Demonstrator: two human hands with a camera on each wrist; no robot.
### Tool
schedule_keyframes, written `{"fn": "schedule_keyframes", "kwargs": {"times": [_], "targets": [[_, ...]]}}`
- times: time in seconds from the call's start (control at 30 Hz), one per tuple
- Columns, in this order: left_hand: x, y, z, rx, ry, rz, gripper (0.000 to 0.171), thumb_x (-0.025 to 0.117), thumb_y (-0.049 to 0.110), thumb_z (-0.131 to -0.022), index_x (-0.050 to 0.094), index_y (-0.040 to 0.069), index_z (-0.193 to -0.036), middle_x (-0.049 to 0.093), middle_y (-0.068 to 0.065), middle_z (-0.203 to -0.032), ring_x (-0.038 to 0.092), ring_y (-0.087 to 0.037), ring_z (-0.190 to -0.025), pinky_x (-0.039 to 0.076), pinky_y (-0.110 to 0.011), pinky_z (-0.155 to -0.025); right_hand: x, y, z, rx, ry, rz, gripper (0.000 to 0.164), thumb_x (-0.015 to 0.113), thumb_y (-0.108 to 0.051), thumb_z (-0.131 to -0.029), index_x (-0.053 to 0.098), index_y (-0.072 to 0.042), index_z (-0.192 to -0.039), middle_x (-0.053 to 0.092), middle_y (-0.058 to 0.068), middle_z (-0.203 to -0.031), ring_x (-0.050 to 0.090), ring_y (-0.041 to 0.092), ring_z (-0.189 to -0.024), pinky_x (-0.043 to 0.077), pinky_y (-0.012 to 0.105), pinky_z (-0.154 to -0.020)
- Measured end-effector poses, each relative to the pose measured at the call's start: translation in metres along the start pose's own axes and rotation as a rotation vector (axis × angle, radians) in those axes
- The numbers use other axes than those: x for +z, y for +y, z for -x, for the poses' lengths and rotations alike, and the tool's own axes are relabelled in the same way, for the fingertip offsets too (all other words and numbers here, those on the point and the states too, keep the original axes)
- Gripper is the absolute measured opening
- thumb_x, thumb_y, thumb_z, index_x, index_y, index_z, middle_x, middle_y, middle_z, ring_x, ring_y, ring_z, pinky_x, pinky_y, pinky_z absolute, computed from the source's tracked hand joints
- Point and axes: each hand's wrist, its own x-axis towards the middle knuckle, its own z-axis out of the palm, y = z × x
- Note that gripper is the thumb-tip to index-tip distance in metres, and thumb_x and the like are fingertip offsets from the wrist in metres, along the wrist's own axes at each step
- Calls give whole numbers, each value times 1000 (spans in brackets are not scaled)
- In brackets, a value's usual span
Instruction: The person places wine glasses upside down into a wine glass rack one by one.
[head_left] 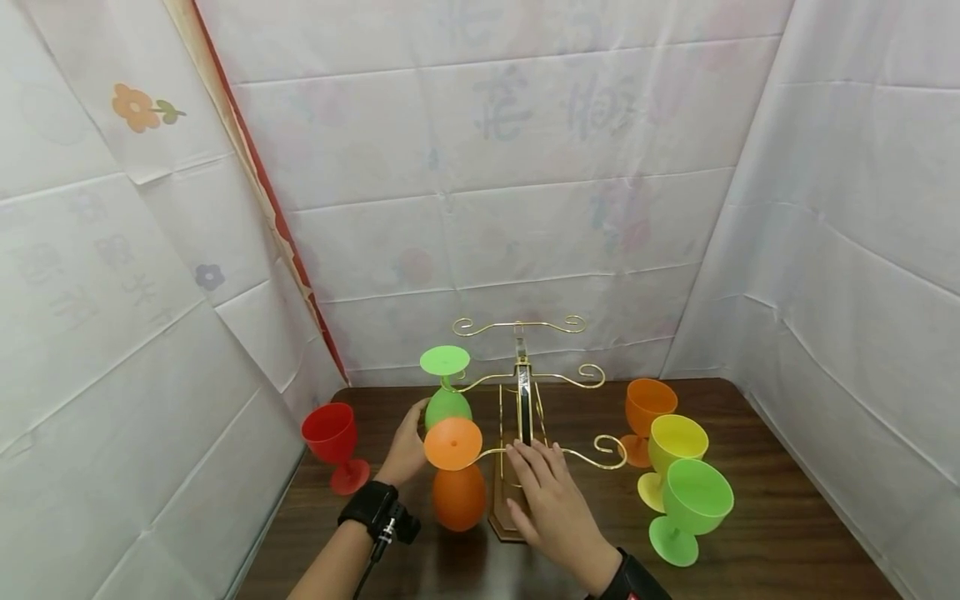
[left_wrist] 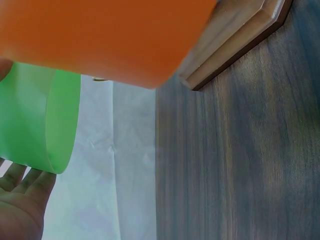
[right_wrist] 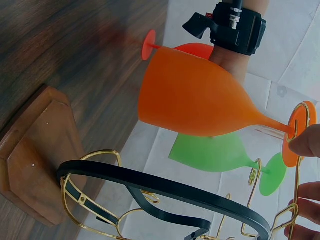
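Observation:
My left hand holds a green plastic goblet upside down by its bowl, thumb on one side and fingers on the other. The goblet's foot is up by the left curl of the rack's middle arm. Nearer to me, an orange goblet hangs upside down at the lowest arm's left end. My right hand lies over the front of the gold wire goblet rack, fingers fairly straight. In the right wrist view its thumb is at the wire beside the orange foot.
A red goblet stands upright at the left. On the right stand upright an orange goblet, a yellow goblet and a green goblet. The rack's wooden base rests on the dark wooden table. White sheets enclose the sides and back.

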Motion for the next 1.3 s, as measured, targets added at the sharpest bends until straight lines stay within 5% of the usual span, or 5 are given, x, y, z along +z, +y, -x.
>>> {"fn": "schedule_keyframes", "kwargs": {"times": [0.27,0.47,0.7,1.3], "targets": [[6,-5,-2,-23,18,7,72,70,12,-84,30,-9,-141,39,-27,-138,42,-39,-124,37,-53,-100,0,0,0,1,1,4,64,73,-25,-74,51,-5,-131,53,12,-129,49,33,-118,40,57,-96],[13,-37,-8,2,49,-20,72,70,18,-86,31,-5,-141,39,-22,-139,41,-35,-126,37,-52,-101,0,0,0,0,2,3,63,72,-25,-75,51,-4,-131,53,12,-129,49,34,-118,40,57,-96],[10,-13,0,6,14,-32,71,70,10,-84,31,-9,-140,36,-29,-140,37,-42,-128,34,-56,-103,0,0,1,3,2,-13,64,72,-24,-75,51,-4,-132,53,12,-129,48,34,-118,40,58,-96],[12,-25,-14,100,-65,-4,83,73,15,-83,22,-2,-146,33,-26,-144,38,-40,-129,33,-54,-104,2,1,1,6,-4,1,65,73,-25,-75,50,-5,-133,52,11,-130,47,33,-120,39,56,-97]]}}
